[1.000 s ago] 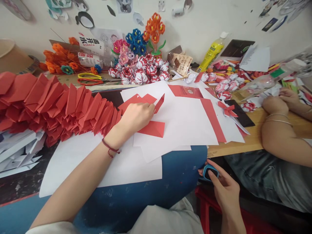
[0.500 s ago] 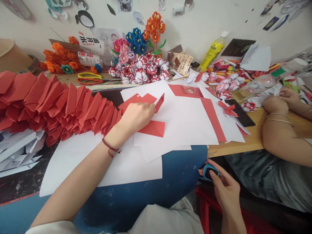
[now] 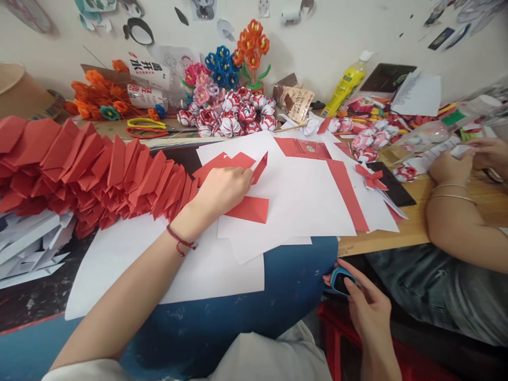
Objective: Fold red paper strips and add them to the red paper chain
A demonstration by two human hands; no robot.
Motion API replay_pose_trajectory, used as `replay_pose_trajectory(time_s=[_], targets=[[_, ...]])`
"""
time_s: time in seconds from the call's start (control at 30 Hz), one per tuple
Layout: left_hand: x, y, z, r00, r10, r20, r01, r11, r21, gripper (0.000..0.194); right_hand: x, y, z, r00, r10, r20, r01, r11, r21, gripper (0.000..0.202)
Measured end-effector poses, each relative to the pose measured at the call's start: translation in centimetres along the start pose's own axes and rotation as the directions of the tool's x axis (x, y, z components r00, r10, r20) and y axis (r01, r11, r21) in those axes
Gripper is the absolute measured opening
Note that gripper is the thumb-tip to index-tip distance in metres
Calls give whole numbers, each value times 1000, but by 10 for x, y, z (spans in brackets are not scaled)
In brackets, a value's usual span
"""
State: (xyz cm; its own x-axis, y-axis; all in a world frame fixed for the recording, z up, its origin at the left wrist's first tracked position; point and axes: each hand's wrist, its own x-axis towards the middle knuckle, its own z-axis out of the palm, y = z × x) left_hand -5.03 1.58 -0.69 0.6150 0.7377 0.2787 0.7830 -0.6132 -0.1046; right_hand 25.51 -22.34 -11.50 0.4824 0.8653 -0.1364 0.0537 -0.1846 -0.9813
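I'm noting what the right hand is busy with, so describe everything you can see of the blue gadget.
The blue gadget is small and watch-like, with a rounded bright blue casing that looks like smooth plastic and a dark, glossy face. It is held tilted in the right hand, the thumb lying over the edge of the face and other fingers around the casing. It sits beside the blue surface, below the edge of the wooden table. No strap or screen text can be made out.

Fairly bright, diffuse light casts soft shadows — the outer edges stretch and blur.
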Motion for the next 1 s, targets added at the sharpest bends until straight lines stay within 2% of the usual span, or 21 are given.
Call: replay_pose_trajectory(time_s=[0.3, 0.6, 0.83, 1.0], targets=[[-1, 0, -2, 1000, 1, -4, -1, 1000, -9, 29, -3, -12, 4, 999, 6, -39, -9, 997, -72, 48], [-1, 0, -1, 1000, -5, -11, 5, 999, -46, 30, -1, -3, 1, 1000, 13, 5, -13, 1000, 13, 42], [0, 0, -1, 1000, 2, -9, -2, 999, -39, 30, -3, -9, 3, 999, -34, -29, 32, 996, -77, 45], [-1, 0, 0, 1000, 4, -21, -5, 1000, -17, 28, -2, -4, 1, 998, -54, -35, 51, 995, -86, 46]])
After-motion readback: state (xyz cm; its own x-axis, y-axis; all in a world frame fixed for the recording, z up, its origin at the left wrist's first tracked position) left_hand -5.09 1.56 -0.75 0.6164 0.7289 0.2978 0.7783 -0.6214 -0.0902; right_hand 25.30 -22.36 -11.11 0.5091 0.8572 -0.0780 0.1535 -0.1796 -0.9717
